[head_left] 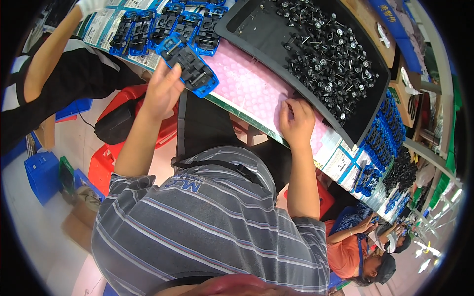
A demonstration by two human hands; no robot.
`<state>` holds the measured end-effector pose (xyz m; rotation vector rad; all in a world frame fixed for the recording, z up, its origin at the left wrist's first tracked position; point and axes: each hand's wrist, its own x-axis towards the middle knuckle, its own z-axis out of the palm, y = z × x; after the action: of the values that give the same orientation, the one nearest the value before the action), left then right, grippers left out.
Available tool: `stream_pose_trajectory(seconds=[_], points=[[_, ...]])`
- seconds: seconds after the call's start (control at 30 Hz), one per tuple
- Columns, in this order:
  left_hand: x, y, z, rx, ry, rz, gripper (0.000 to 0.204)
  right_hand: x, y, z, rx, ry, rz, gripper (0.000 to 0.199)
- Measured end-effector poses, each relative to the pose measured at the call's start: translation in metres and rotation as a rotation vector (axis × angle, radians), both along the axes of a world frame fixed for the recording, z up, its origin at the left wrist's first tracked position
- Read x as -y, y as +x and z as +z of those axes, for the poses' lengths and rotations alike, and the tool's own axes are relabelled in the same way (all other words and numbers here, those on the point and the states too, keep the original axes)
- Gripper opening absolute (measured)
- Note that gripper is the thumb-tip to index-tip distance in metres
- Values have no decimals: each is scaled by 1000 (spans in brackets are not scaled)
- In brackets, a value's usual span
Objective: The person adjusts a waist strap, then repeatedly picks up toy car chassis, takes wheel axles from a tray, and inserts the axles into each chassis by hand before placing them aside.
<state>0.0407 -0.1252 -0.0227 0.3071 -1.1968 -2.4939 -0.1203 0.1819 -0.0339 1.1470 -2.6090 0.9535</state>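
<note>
My left hand [165,89] grips a blue toy car [189,66], its black underside turned up, above the table's near edge. My right hand [297,120] rests on the pink bubble-wrap mat [252,81], beside the near wall of a big black tray [264,66]. Its fingers are curled in toward the thumb, and whatever they may hold is hidden. Inside the tray lies a heap of small black wheels with silvery hubs and thin metal axles [331,64]. Several more blue toy cars [163,27], also underside up, stand in a row beyond my left hand.
Another person's arm [49,54] reaches to the table at the far left. More blue car parts [382,135] and a black heap of parts [401,172] cover the table at right. A red stool [101,165] and a blue bin [43,175] stand at left. Co-workers [353,246] sit at lower right.
</note>
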Motion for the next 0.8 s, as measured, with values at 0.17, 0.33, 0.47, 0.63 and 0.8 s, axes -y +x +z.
stream_pose_trajectory(seconds=[0.17, 0.33, 0.47, 0.63, 0.8], points=[[47, -4, 22, -19, -57, 79, 40, 0, 1, 1, -29, -8, 0, 6], [112, -15, 43, 105, -236, 257, 36, -2, 0, -1, -27, 1, -19, 6], [213, -26, 56, 249, -469, 272, 35, 1, -1, 3, -24, -4, -14, 6], [300, -79, 48, 492, -650, 349, 41, 2, -1, 6, -39, -3, -40, 6], [364, -140, 6, 979, -941, 152, 41, -1, 1, 3, -57, -20, -68, 7]])
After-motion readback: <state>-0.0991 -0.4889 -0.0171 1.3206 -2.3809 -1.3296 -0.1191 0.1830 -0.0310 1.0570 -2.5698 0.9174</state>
